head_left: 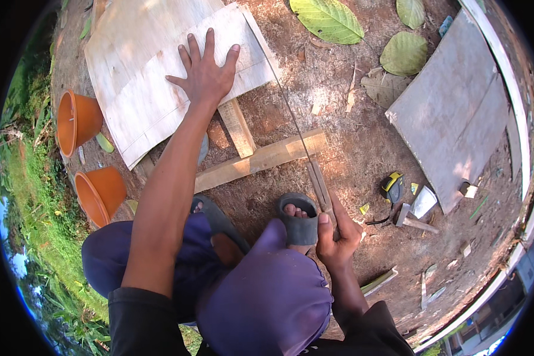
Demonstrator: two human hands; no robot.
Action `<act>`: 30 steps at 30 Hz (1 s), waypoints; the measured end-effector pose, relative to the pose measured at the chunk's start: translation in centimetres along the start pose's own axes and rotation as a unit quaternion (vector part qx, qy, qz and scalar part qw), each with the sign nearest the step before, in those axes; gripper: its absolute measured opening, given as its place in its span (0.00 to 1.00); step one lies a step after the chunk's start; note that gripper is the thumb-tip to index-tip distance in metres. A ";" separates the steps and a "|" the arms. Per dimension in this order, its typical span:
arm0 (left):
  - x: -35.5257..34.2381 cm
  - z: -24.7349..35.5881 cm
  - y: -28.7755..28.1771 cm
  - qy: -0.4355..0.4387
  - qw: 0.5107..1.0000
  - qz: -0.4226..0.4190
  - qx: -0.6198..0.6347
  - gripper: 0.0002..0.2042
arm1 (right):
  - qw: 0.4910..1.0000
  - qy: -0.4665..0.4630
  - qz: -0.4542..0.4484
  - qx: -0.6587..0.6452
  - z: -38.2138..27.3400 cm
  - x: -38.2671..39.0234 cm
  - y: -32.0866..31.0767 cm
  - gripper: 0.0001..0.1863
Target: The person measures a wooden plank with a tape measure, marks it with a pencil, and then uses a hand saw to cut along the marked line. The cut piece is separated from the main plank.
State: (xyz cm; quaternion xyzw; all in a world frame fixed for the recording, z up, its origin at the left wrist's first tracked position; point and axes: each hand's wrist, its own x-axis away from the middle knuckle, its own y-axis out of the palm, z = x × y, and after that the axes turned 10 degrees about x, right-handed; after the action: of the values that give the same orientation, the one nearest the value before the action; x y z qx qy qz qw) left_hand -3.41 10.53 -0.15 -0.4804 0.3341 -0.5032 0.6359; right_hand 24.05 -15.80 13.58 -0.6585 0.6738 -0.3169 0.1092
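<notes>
My left hand (204,74) lies spread on a pale plywood sheet (145,98), palm down. My right hand (339,237) is closed round the wooden handle of a handsaw (319,185). Its thin blade shows nearly edge-on and slants up and left to the sheet's right side. There it runs along a narrow strip (259,37) at the sheet's edge; whether the strip is still joined I cannot tell. Under the sheet, a wooden batten (237,127) meets a crosswise wooden bar (264,159) lying on the ground before my feet.
Two orange plant pots (89,121) lie tipped at the left. To the right are a tape measure (391,187), a hammer (415,222) and a grey board (457,107). Large leaves (329,21) lie on the dirt ahead. My sandalled foot (298,222) is close to the saw handle.
</notes>
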 end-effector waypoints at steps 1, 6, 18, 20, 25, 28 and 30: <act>0.1 0.1 0.0 -0.001 1.000 -0.001 -0.001 0.43 | 1.000 -0.006 0.005 -0.015 0.3 1.4 -0.9 0.24; 0.2 0.0 -0.2 0.004 1.000 0.009 0.002 0.43 | 0.999 -0.006 -0.005 0.039 0.5 3.8 -2.1 0.24; 0.1 0.2 -0.2 0.018 1.000 0.003 -0.007 0.43 | 0.999 0.037 -0.032 0.025 -2.3 1.7 -2.8 0.23; 0.3 0.0 -0.1 0.013 1.000 0.002 -0.004 0.43 | 0.999 0.026 -0.019 -0.003 -2.2 -0.1 -1.6 0.23; 0.1 0.0 -0.2 0.014 1.000 0.005 -0.003 0.43 | 0.999 -0.002 -0.017 0.029 -0.7 4.1 -4.5 0.23; 0.2 0.3 -0.1 0.023 1.000 0.009 -0.003 0.43 | 1.000 0.010 -0.013 0.002 -1.5 3.2 -3.5 0.23; 0.2 0.1 0.1 0.027 1.000 0.015 0.002 0.43 | 0.999 0.026 -0.025 -0.007 -2.1 -0.3 -1.4 0.23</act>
State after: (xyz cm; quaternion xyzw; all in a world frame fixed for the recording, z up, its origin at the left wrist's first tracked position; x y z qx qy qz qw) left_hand -3.27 10.39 -0.24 -0.4604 0.3576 -0.5071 0.6348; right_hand 24.03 -14.85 15.97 -0.6679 0.6615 -0.3317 0.0794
